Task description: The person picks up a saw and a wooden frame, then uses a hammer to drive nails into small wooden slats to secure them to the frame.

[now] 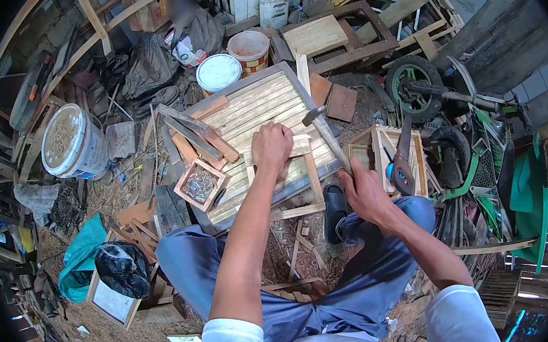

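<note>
A hammer is in my right hand, its fingers wrapped round the lower handle. The hammer's head points up and away, over the right edge of the slatted wooden table. My left hand is closed at the far side of a small wooden frame, which lies on the table and sticks out past its near edge. The fingertips are hidden beneath the hand. Left of the frame stands a small wooden box with many nails or screws in it.
Wood offcuts lie on the table's left part. To the right are an open wooden crate with a handsaw on it, and a green motorbike. Buckets stand behind the table. Scraps cover the floor, and a black sandal is near the right knee.
</note>
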A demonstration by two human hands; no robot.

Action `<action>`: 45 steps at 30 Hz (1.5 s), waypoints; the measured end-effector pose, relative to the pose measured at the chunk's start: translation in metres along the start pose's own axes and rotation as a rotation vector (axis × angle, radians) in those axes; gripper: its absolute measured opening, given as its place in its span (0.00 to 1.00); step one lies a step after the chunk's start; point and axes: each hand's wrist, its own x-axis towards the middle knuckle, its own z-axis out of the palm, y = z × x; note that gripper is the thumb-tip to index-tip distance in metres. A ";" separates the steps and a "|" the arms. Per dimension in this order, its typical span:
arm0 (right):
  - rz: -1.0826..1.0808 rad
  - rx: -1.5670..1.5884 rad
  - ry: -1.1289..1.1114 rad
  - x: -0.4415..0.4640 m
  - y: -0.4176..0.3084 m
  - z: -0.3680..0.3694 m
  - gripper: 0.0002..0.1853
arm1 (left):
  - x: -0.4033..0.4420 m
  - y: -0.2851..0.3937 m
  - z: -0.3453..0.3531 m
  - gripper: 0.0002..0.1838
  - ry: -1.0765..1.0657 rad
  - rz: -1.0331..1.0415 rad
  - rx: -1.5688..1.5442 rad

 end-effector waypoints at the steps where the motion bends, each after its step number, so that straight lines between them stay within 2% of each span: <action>1: -0.004 0.000 0.020 0.001 0.002 0.004 0.12 | -0.001 -0.001 0.000 0.16 0.000 -0.005 -0.005; 4: -0.014 -0.104 -0.083 0.002 0.023 0.013 0.12 | -0.001 0.002 -0.001 0.15 0.009 -0.009 -0.014; 7: -0.024 -0.080 -0.089 0.003 0.019 0.005 0.13 | -0.001 0.000 0.001 0.15 0.010 -0.013 0.003; 10: 0.022 0.046 0.006 -0.001 -0.007 -0.006 0.13 | -0.001 0.001 0.001 0.15 0.006 -0.008 0.002; 13: -0.044 -0.074 -0.061 0.002 0.025 0.009 0.13 | 0.000 0.003 -0.002 0.15 0.020 -0.011 -0.010; 16: -0.039 -0.086 -0.092 0.002 0.020 0.001 0.13 | 0.002 0.002 -0.002 0.14 0.050 -0.010 -0.011; 22: 0.035 0.042 0.024 -0.004 -0.007 0.000 0.12 | -0.001 -0.002 0.003 0.14 0.057 0.024 -0.019; 25: -0.044 -0.121 -0.080 0.000 0.022 0.014 0.13 | 0.000 0.000 0.001 0.14 0.046 -0.001 -0.036; 28: -0.053 -0.084 -0.105 0.000 0.008 0.004 0.14 | 0.000 -0.001 0.004 0.14 0.041 0.010 -0.019; 32: 0.018 0.059 0.033 -0.001 -0.010 -0.002 0.13 | -0.002 -0.005 0.007 0.15 0.047 0.027 -0.006; 35: -0.020 -0.116 -0.059 0.004 0.031 0.016 0.13 | -0.002 0.000 0.002 0.15 0.043 0.004 -0.033; 38: 0.008 -0.105 -0.080 0.005 0.015 0.000 0.13 | 0.001 0.000 0.001 0.15 0.035 -0.010 -0.032; 41: 0.061 0.011 -0.002 0.002 -0.014 -0.011 0.13 | 0.000 0.000 0.001 0.14 0.020 0.003 -0.010; 45: 0.005 -0.083 -0.051 0.004 0.016 0.007 0.13 | 0.001 0.000 0.002 0.14 0.016 -0.018 -0.012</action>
